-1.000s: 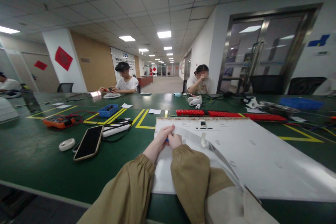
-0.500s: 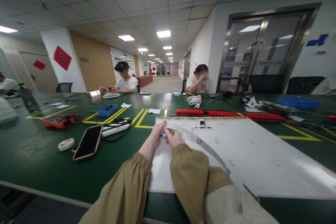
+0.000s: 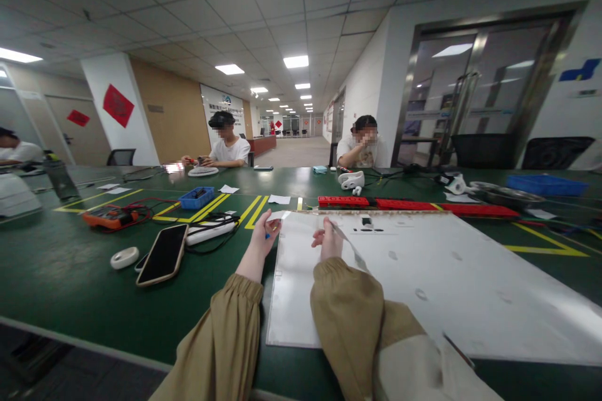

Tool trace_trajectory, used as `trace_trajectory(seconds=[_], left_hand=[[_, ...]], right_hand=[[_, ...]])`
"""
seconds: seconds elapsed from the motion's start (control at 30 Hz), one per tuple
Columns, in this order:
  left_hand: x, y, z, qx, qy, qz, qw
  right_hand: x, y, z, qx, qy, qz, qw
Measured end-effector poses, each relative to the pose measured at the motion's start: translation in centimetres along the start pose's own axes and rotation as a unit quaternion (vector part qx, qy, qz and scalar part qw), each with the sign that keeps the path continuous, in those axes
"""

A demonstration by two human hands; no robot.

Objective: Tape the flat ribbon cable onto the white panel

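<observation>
Over the left end of a large white panel (image 3: 423, 301), my two hands are apart. My left hand (image 3: 258, 241) is closed at the panel's left edge. A pale thin strip end (image 3: 281, 215) sticks out from its fingertips, and a small blue bit shows by the palm. My right hand (image 3: 329, 241) has its fingers curled above the panel. A long grey, shiny flexible strip (image 3: 355, 250) runs from it, bending down behind my right sleeve. Whether both strip parts are one piece, I cannot tell.
Left of the panel lie a phone (image 3: 162, 255), a white power strip (image 3: 209, 232) with black cables, and an orange multimeter (image 3: 108, 216). Behind the panel are a long red bar (image 3: 404, 203) and a blue tray (image 3: 196, 198). Two people sit across the table (image 3: 84, 301).
My hands were together at the panel's upper left corner. Now they have parted, the left moving left and the right moving right. The strip's curve has shifted with the right hand.
</observation>
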State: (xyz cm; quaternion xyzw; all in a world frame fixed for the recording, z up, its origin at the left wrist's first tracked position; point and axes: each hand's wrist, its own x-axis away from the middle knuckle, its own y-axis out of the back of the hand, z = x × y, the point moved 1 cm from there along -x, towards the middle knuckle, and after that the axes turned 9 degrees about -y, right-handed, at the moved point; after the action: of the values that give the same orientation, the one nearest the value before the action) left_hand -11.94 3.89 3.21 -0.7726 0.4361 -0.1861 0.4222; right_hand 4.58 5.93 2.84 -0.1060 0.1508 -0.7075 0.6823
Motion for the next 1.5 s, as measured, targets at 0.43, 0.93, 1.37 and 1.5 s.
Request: trace_trajectory(seconds=[0.43, 0.93, 1.37, 1.5], left_hand=[[0.2, 1.1, -2.0, 0.159, 0.03, 0.077, 0.984], [2.6, -0.5, 2.5, -0.187, 0.262, 0.432, 0.842], [2.3, -1.0, 3.4, -0.182, 0.173, 0.257, 0.933], [2.2, -1.0, 3.4, -0.164, 0.177, 0.235, 0.942]], right_hand=[[-1.9, 1.6, -0.2, 0.024, 0.015, -0.099, 0.995], [-0.5, 1.3, 0.5, 0.078, 0.103, -0.088, 0.988], [-0.4, 0.6, 0.1, 0.066, 0.138, -0.057, 0.987], [-0.1, 0.6, 0.2, 0.087, 0.137, -0.054, 0.985]])
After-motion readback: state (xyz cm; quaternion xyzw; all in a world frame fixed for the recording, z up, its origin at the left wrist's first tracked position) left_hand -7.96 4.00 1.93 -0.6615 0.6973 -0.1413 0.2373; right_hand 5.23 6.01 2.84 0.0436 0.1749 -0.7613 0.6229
